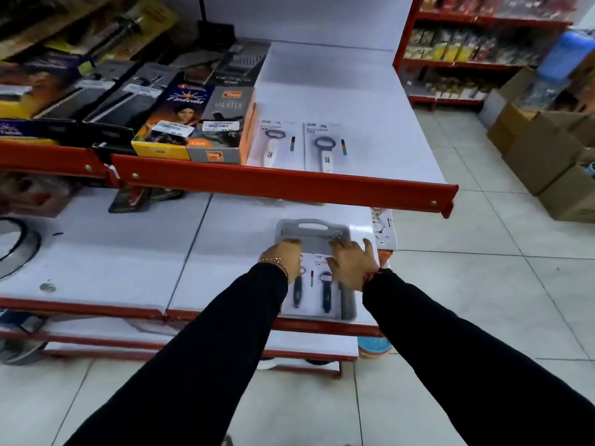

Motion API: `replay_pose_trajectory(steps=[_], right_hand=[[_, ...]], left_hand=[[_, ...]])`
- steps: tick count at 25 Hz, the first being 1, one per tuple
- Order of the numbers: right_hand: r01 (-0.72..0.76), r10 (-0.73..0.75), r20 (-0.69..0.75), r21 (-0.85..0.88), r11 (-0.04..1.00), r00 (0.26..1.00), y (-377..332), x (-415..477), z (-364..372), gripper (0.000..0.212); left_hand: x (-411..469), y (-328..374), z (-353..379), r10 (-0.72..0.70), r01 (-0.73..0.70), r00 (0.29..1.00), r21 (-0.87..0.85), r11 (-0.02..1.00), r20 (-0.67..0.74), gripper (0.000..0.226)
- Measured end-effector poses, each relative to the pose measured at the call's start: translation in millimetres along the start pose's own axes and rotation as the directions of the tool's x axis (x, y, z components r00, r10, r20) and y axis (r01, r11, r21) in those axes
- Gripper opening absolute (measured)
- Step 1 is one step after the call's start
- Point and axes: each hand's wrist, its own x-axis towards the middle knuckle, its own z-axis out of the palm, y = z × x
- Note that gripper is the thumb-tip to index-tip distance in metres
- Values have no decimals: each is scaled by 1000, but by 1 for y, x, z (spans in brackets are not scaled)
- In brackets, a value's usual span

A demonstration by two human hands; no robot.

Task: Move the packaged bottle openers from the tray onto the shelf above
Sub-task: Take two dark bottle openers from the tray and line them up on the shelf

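A grey tray (314, 231) with a handle slot lies on the lower white shelf. In it lie two carded bottle openers with dark handles, one on the left (297, 292) and one on the right (325, 292). My left hand (283, 257) rests on the top of the left pack, my right hand (352, 263) on the top of the right pack; whether the fingers grip the cards is hidden. On the upper shelf (338, 101) lie two packs with white-handled openers, one at the left (273, 144) and one at the right (325, 148).
The upper shelf has a red front rail (283, 185) overhanging the tray's far end. Boxed lighters and kitchen tools (196, 123) fill its left part. Cardboard boxes (544, 149) stand on the tiled floor at right. A round metal lid (16, 249) lies at far left.
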Motion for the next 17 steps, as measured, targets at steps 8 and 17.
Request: replay_pose_trajectory(steps=[8,17], right_hand=[[14,5,92,-211,977,996,11,45,27,38],[-55,50,-34,-150,987,998,16,61,47,48]], left_hand=[[61,-5,38,3,-9,998,111,994,56,36],[75,-8,43,35,-47,998,219,975,57,56]])
